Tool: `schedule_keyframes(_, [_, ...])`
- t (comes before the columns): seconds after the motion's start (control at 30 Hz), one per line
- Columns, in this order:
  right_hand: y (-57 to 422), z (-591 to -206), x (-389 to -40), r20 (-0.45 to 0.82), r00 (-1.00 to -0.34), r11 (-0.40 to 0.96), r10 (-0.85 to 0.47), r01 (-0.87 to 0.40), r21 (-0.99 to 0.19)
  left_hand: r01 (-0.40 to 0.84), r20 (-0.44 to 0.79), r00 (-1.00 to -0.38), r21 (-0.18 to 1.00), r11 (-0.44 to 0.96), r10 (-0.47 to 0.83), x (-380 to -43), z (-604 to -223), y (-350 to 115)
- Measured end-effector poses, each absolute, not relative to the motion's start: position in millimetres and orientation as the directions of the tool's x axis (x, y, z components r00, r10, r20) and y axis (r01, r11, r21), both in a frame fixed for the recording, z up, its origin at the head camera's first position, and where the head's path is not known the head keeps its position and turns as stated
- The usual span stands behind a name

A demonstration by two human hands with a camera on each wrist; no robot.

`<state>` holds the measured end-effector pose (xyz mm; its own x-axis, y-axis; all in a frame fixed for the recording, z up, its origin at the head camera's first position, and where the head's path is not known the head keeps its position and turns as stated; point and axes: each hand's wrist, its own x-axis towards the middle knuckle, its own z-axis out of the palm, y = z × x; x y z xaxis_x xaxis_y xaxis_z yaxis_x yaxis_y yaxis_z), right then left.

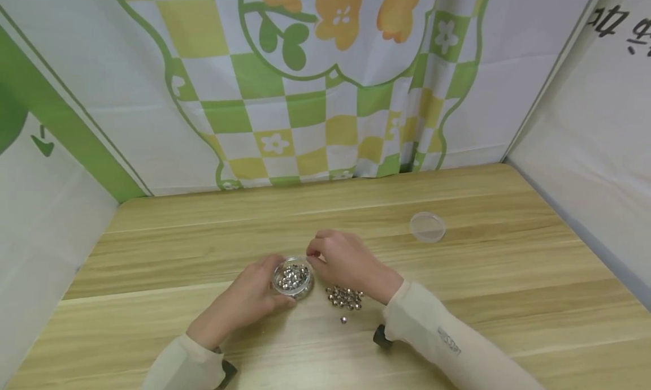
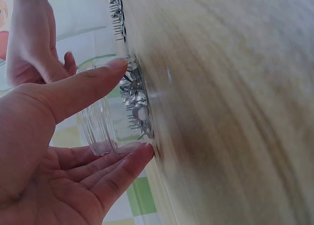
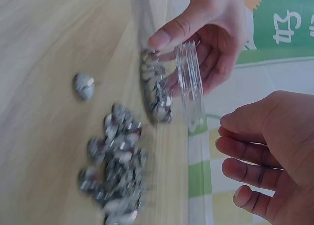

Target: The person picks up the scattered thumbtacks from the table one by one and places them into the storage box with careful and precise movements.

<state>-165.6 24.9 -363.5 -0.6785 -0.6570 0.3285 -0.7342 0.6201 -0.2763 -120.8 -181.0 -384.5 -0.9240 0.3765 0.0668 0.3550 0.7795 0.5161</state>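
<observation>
My left hand point(image 1: 252, 291) grips a clear round jar point(image 2: 98, 126) from its left side, thumb at the front and fingers behind. The jar stands on the table, and silver thumbtacks point(image 1: 293, 277) cover its bottom. My right hand point(image 1: 342, 261) is at the jar's right rim, its thumb and forefinger close together and the other fingers curled. No tack shows between those fingertips point(image 3: 226, 121), and I cannot tell whether one is hidden there. A pile of thumbtacks point(image 3: 117, 166) lies on the table below the right hand. One single thumbtack point(image 1: 343, 320) sits apart, nearer me.
A clear round lid point(image 1: 428, 227) lies flat on the wood-grain table point(image 1: 203, 220), toward the back right. Behind the table's far edge hangs a green and yellow checked curtain point(image 1: 305, 113). White panels point(image 1: 595, 124) close in both sides.
</observation>
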Motion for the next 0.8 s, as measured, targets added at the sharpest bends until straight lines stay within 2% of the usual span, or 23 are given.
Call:
schedule_keyframes(0.2, [45,-368,-164,0.313,-0.694,0.628,-0.648,-0.72,-0.296,0.355,0.072,-0.925,0.513,0.782,0.373,-120,-383,-180])
schedule_keyframes(0.57, [53,-374,-159,0.133,-0.711,0.662,-0.69,-0.695,-0.282,0.364,0.084,-0.923,0.506,0.782,0.376,-120,-385,-180])
schedule_keyframes(0.8, [52,-382,-158,0.085,-0.718,0.678,-0.691,-0.685,-0.268,0.371,0.094,-0.921,0.504,0.78,0.377,-120,-385,-180])
